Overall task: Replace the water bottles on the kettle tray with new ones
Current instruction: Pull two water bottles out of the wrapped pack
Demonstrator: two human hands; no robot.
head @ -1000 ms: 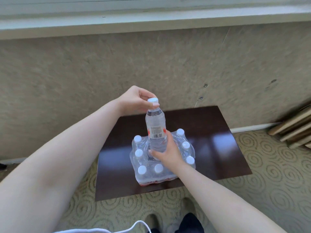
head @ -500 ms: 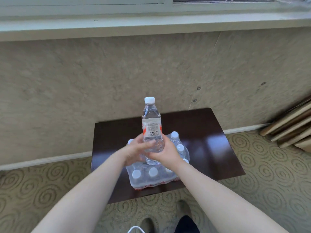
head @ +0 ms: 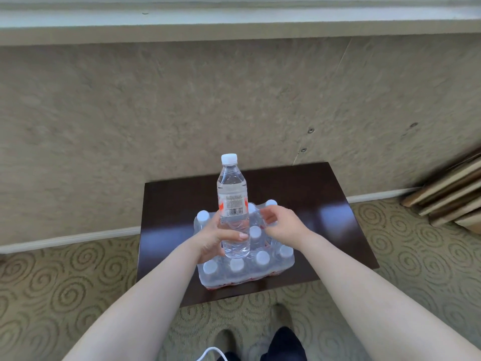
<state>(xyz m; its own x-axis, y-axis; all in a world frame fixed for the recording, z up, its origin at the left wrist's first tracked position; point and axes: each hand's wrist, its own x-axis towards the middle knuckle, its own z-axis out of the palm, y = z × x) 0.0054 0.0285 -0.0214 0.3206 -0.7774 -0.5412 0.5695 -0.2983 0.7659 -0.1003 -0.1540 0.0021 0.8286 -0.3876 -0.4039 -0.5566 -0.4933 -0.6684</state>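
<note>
A clear water bottle [head: 232, 194] with a white cap and a red-and-white label stands upright above a shrink-wrapped pack of bottles [head: 260, 267]. My left hand [head: 216, 237] grips the bottle's lower half. To the right of the bottle, my right hand [head: 282, 221] hovers over the pack with fingers curled and apart, holding nothing. The pack rests on a dark brown low table [head: 325, 204]. No kettle tray is in view.
A beige textured wall rises just behind the table, with a white sill [head: 234, 19] above. Stacked wooden boards [head: 450, 196] lean at the right. Swirl-patterned carpet [head: 52, 287] surrounds the table. My shoes [head: 260, 342] and a white cable [head: 208, 353] show at the bottom.
My left hand dropped from the bottle's cap to its lower body and took hold. My right hand let go of the bottle and moved right, over the pack.
</note>
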